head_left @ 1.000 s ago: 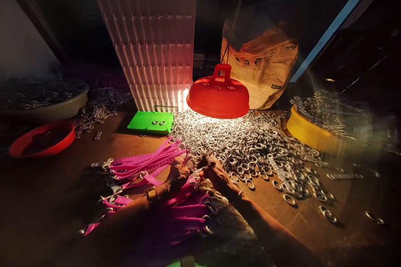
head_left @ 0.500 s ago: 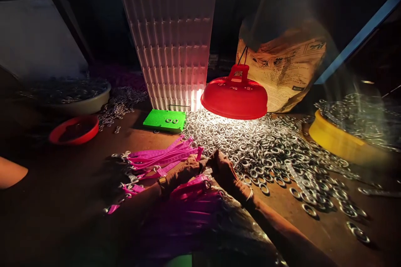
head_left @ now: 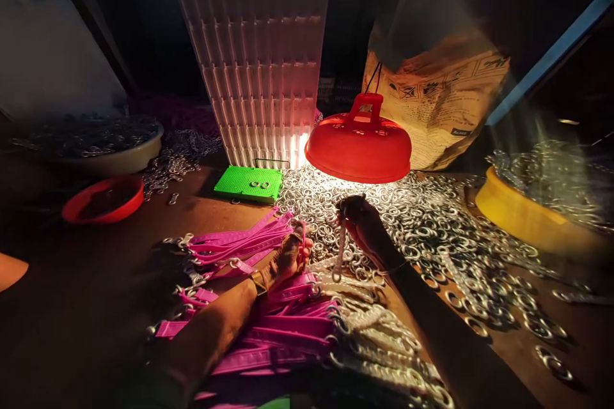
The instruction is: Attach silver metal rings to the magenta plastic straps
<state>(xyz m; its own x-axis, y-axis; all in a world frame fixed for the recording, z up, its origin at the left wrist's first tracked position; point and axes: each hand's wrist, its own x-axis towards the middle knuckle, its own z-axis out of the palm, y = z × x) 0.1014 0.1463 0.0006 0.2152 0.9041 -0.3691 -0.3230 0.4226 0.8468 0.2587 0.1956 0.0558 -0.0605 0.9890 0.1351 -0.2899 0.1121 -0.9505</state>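
Our right hand point(head_left: 366, 225) pinches a pale strap point(head_left: 341, 249). Our left hand point(head_left: 289, 254) curls by pink straps point(head_left: 288, 336), grip unclear; bare desk point(head_left: 127, 262) opens leftward.

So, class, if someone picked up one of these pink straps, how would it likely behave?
The pink straps would probably flex easily, as they look thin, flat and ribbon-like. Their ends might dangle or swing, since metal fittings show on them. One could well catch on its neighbours, because they lie bunched and overlapping.
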